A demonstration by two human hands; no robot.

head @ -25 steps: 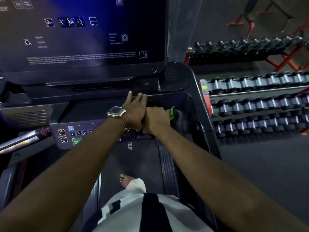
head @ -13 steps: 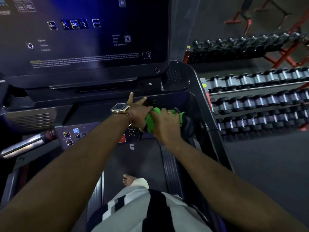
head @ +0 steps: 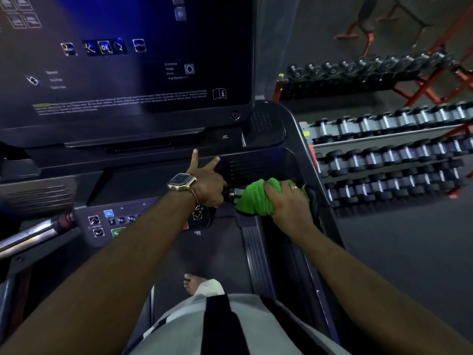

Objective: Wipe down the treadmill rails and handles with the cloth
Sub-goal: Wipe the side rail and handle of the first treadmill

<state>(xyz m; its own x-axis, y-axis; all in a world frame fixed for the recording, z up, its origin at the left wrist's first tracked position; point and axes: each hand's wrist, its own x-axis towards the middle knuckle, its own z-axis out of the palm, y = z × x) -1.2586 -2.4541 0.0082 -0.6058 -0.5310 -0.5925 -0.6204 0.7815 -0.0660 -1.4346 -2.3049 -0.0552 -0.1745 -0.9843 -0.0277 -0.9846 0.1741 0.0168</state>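
I stand on a dark treadmill facing its console. A bright green cloth (head: 253,199) is wrapped around the right front handle (head: 233,193), a short metal bar below the console. My right hand (head: 289,203) grips the cloth around that bar. My left hand (head: 208,184), with a watch on the wrist, holds the handle's inner end just left of the cloth, two fingers sticking up. The bar under the cloth is hidden. The right side rail (head: 304,139) curves down past my right hand. The left chrome handle (head: 33,234) shows at the left edge.
The big dark console screen (head: 128,60) fills the upper left, with a button panel (head: 110,221) under my left forearm. Dumbbell racks (head: 389,155) stand close on the right. The treadmill belt (head: 212,254) and my bare foot (head: 193,281) are below.
My right hand has slid the green cloth to the right along the handle, away from my left hand. More of the cloth and a bit of bare bar now show.
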